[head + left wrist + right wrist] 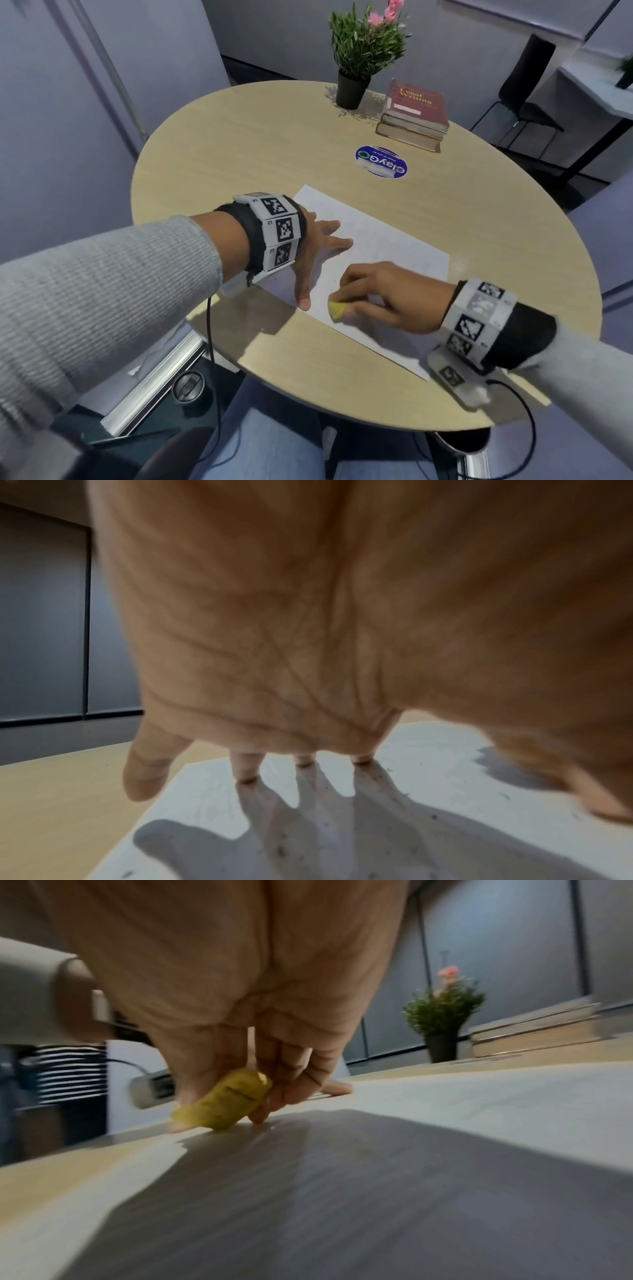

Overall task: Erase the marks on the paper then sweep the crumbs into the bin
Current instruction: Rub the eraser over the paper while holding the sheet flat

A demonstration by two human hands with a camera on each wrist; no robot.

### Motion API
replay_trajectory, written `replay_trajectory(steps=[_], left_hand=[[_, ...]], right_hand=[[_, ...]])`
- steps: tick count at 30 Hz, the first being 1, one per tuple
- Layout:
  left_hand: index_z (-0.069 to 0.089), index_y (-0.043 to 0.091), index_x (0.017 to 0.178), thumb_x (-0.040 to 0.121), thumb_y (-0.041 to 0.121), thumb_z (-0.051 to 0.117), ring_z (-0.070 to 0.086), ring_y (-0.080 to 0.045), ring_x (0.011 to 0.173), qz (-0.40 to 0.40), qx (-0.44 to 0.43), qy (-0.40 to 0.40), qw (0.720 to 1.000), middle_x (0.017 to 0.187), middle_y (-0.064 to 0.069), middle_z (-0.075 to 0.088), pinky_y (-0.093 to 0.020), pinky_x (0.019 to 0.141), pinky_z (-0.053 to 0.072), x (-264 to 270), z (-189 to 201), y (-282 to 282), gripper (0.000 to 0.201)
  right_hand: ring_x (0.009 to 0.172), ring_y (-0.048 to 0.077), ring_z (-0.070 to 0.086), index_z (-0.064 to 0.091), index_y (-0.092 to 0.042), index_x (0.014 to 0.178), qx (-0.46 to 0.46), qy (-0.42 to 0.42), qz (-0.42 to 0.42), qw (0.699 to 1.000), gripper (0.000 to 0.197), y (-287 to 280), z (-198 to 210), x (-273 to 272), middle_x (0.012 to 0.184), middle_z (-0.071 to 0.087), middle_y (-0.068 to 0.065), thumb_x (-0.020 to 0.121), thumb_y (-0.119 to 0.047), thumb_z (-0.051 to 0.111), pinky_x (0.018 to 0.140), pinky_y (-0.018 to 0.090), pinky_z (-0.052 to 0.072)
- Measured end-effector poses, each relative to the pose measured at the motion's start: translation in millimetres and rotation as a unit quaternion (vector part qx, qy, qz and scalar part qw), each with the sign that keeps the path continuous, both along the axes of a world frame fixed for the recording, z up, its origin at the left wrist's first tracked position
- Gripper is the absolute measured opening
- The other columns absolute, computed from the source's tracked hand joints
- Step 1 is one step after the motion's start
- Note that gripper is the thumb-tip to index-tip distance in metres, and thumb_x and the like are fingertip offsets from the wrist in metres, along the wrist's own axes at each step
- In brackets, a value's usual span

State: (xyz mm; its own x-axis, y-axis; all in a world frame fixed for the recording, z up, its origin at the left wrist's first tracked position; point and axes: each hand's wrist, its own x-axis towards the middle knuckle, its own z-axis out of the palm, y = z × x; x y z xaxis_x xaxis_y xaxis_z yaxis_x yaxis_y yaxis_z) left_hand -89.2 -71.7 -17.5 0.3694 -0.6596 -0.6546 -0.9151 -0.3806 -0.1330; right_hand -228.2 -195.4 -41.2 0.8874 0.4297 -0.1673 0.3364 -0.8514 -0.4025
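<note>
A white sheet of paper [380,246] lies at an angle on the round wooden table [239,147]. My left hand [317,246] lies on its left part with fingers spread and straight, pressing it flat. In the left wrist view the fingertips [245,773] touch the paper [428,791], and dark eraser crumbs [281,852] lie scattered under the palm. My right hand [376,298] pinches a yellow eraser [337,310] and holds it down on the sheet near its front edge. From the right wrist the eraser [222,1104] sits between thumb and fingers, its end on the paper [445,1102].
A potted plant [359,58] with pink flowers and a stack of books [414,114] stand at the table's far side. A blue round sticker [381,161] lies past the paper. A dark round bin [462,440] shows under the table's near right edge. A chair [524,89] stands at far right.
</note>
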Motion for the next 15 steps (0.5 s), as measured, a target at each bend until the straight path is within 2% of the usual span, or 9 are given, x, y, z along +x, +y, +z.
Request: replay_trajectory(steps=[4,5,7,9,13,15], left_hand=[[-0.021,0.043,0.147,0.06,0.068,0.076,-0.014,-0.028,0.147,0.0,0.004,-0.008,1.0,0.156,0.007,-0.029,-0.057,0.114,0.003,-1.8,3.0,-0.3,0.133],[-0.021,0.043,0.147,0.06,0.068,0.076,-0.014,-0.028,0.147,0.002,0.003,-0.009,1.0,0.156,0.007,-0.029,-0.057,0.114,0.002,-1.1,2.9,-0.2,0.133],[-0.021,0.041,0.147,0.06,0.067,0.077,-0.016,-0.029,0.147,0.001,0.001,-0.002,1.0,0.157,0.006,-0.028,-0.055,0.115,0.001,-0.5,1.8,0.5,0.133],[-0.021,0.04,0.147,0.061,0.066,0.077,-0.018,-0.03,0.146,-0.004,0.001,0.002,1.0,0.157,0.005,-0.027,-0.054,0.117,-0.001,0.1,1.6,0.2,0.133],[-0.021,0.042,0.147,0.058,0.068,0.076,-0.016,-0.03,0.146,0.001,0.002,0.004,1.0,0.157,0.005,-0.028,-0.056,0.115,-0.001,-0.3,0.3,0.7,0.135],[-0.021,0.041,0.147,0.06,0.068,0.076,-0.016,-0.03,0.146,-0.003,0.001,-0.001,1.0,0.157,0.004,-0.028,-0.055,0.115,-0.001,-1.0,1.2,0.1,0.134]], right_hand=[[0.085,0.015,0.058,0.069,-0.021,0.108,-0.019,-0.044,-0.115,0.992,0.025,-33.2,6.2,20.2,0.096,0.061,0.002,0.092,-0.028,0.052,0.086,0.035,0.047],[0.084,0.015,0.058,0.07,-0.021,0.106,-0.019,-0.048,-0.108,0.993,0.023,-31.0,6.0,18.8,0.095,0.061,0.003,0.092,-0.027,0.053,0.085,0.033,0.047],[0.08,0.014,0.056,0.069,-0.02,0.106,-0.006,-0.034,-0.039,0.999,0.024,-9.5,2.7,6.1,0.092,0.059,0.003,0.091,-0.029,0.052,0.081,0.023,0.044],[0.079,0.013,0.055,0.067,-0.019,0.11,0.007,-0.003,0.018,1.0,0.028,4.1,-1.4,-5.8,0.093,0.057,0.002,0.091,-0.031,0.049,0.078,0.019,0.042],[0.081,0.011,0.055,0.069,-0.02,0.11,-0.021,-0.032,-0.09,0.995,0.027,-25.7,7.9,17.7,0.094,0.06,0.001,0.091,-0.031,0.053,0.084,0.031,0.047],[0.08,0.012,0.055,0.069,-0.018,0.109,-0.023,-0.046,-0.09,0.995,0.026,-27.6,5.9,18.7,0.094,0.061,0.003,0.091,-0.029,0.053,0.083,0.031,0.046]])
